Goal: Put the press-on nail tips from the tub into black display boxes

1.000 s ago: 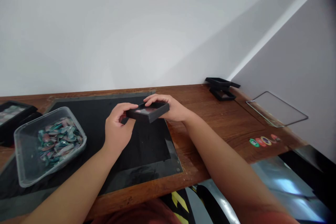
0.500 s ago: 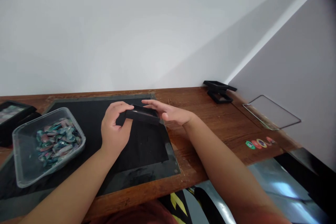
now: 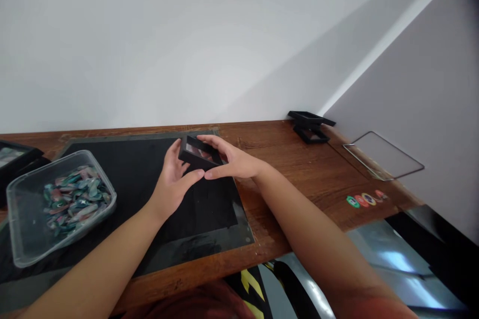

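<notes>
A small black frame-like box (image 3: 198,161) is held tilted above the dark mat, and a clear window shows in its upper face. My left hand (image 3: 174,177) grips its left end, fingers behind and thumb along the near lower edge. Around the right end closes my right hand (image 3: 230,159), its thumb tip meeting the left thumb below the box. Left of my hands, a clear plastic tub (image 3: 32,214) holds many loose teal and pinkish flat pieces (image 3: 78,199).
The black mat (image 3: 209,209) covers part of the wooden table (image 3: 269,144). Black frames (image 3: 17,157) lie stacked at far left, and more black frames (image 3: 310,127) sit at the back right corner. Round stickers (image 3: 361,201) and a thin metal wire rectangle (image 3: 385,154) are on the right.
My right hand has closed onto the box's right end. The box has tipped so its windowed face shows more, and my left thumb has moved to its near edge.
</notes>
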Demonstrator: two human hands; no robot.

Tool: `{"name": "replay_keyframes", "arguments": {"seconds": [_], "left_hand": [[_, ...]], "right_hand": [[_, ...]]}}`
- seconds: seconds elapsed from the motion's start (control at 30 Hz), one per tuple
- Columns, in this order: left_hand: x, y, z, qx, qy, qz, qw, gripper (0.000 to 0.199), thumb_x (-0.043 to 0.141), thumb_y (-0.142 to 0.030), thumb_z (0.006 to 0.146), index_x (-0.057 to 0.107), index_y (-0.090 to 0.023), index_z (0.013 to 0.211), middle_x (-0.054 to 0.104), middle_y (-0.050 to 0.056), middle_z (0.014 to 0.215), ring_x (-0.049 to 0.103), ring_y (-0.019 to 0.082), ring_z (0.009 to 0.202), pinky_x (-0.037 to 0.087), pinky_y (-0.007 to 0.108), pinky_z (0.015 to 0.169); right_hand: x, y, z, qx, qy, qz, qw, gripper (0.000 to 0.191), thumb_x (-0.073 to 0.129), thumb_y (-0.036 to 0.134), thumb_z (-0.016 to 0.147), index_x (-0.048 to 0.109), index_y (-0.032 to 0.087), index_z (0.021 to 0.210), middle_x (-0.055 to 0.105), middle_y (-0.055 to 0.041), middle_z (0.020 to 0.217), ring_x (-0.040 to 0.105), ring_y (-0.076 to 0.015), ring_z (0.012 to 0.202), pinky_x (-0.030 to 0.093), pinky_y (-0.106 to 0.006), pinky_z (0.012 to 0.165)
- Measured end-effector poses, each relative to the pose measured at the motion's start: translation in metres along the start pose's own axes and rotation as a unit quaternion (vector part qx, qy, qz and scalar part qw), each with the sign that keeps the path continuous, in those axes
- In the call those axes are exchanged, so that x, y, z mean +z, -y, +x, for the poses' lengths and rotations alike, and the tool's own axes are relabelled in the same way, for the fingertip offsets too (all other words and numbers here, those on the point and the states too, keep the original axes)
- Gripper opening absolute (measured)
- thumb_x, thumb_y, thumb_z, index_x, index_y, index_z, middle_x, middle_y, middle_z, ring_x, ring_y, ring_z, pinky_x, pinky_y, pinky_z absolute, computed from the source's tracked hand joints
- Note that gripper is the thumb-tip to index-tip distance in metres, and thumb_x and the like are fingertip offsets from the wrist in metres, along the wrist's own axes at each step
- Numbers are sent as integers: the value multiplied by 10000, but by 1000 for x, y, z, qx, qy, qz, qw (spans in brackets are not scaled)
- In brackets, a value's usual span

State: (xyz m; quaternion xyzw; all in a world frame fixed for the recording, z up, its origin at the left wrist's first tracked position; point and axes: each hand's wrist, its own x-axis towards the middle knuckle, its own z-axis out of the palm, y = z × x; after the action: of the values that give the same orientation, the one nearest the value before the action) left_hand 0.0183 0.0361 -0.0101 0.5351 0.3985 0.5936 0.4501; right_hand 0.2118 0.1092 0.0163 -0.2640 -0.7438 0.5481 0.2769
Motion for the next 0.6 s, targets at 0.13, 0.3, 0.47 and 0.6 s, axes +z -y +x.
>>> {"name": "replay_keyframes", "arguments": {"seconds": [0.13, 0.3, 0.47, 0.6], "left_hand": [[5, -9, 2, -49, 30, -55, 997, 696, 847, -327, 727, 497, -244, 1322, 649, 121, 1367, 594, 314, 1346, 412, 546, 1183], [5, -11, 3, -54, -30, -33, 998, 793, 891, -336, 642, 477, -247, 1313, 648, 102, 1313, 608, 292, 1303, 420, 511, 1172], [5, -14, 2, -52, -25, 18, 998, 714, 876, -380, 632, 545, -202, 1239, 642, 131, 1303, 620, 303, 1246, 473, 509, 1105], [2, -16, 4, -61, -35, 56, 996, 713, 878, -424, 614, 572, -183, 1210, 661, 125, 1228, 638, 293, 1148, 494, 521, 1067]], "right_hand": [[-1, 2, 0, 14, 35, 0, 999, 979, 919, 425, 667, 460, 244, 1513, 498, -124, 1543, 481, -314, 1414, 350, -542, 1220], [-1, 7, -1, 16, 81, -3, 997, 804, 841, 441, 777, 511, 242, 1483, 537, -121, 1509, 502, -295, 1389, 380, -534, 1178], [0, 9, -4, 28, 62, -14, 998, 885, 859, 400, 759, 451, 254, 1531, 588, -115, 1426, 575, -261, 1279, 423, -506, 1139], [1, 9, -4, 26, 54, 8, 998, 940, 867, 373, 744, 405, 253, 1553, 598, -119, 1383, 604, -253, 1237, 504, -458, 1066]]}}
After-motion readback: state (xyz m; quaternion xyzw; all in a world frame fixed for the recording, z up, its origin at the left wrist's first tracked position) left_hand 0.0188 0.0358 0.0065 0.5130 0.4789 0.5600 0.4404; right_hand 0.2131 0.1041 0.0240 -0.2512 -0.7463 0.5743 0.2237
